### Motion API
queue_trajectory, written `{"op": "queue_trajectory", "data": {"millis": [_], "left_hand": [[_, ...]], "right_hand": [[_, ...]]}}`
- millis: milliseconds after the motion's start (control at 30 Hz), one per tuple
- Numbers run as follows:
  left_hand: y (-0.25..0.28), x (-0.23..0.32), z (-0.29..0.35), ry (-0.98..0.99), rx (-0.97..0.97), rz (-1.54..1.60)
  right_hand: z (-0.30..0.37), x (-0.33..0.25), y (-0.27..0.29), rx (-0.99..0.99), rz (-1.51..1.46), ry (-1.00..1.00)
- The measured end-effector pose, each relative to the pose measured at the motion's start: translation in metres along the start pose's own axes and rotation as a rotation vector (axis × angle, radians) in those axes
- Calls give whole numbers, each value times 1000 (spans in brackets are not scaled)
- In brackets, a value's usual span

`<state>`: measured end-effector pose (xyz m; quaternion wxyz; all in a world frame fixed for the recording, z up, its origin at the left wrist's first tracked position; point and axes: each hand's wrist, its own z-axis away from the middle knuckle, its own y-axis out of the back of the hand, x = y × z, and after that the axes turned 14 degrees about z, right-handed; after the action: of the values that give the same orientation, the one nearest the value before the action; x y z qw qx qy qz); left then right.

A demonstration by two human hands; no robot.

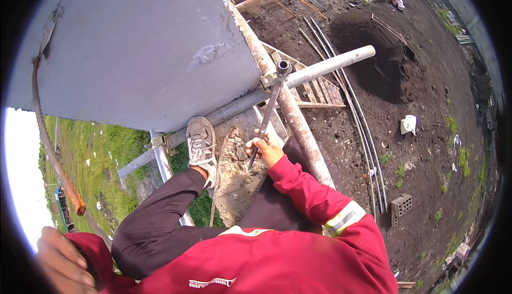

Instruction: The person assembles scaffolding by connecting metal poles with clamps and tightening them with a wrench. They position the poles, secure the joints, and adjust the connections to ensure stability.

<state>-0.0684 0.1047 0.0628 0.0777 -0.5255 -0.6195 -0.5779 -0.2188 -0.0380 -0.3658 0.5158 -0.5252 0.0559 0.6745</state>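
Dark ground (437,150), right of scaffold clamp (268,81). Head view: one socket-ended wrench (270,107), head beside clamp; presumably steel, stiff, fairly heavy, best held along its shank; right grip (268,149) pinches its near end. Left grip (66,262), lower left of clamp: cannot tell. White bag-like item (408,125), right of clamp; contents unseen.

Tight at tube joint, open on right

Right hand (266,148) with wrench (268,117): grey slab (144,49) and clamp (268,81) block upper left. Rusty tube (305,137) bars the right side; pale tube (336,66) crosses above. Shoe (201,140) and bent leg (154,208) crowd left. Beyond rusty tube, free air over dark ground (400,158). Left hand (63,262): rusted bar (53,158) overhead in view, depth unclear.
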Motion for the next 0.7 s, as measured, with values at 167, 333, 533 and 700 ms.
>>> {"op": "queue_trajectory", "data": {"millis": [167, 333, 533, 700], "left_hand": [[-80, -73, -30, 572, -710, 119], [-102, -181, -42, 549, -619, -233], [-137, -330, -62, 643, -275, -112], [-179, -403, -54, 659, -11, -55]], "right_hand": [[-4, -5, 0, 27, -3, -6], [-3, -11, -4, 10, -82, -69], [-3, -19, 2, -43, -164, -129], [-5, -24, 10, -102, -261, -237]]}}
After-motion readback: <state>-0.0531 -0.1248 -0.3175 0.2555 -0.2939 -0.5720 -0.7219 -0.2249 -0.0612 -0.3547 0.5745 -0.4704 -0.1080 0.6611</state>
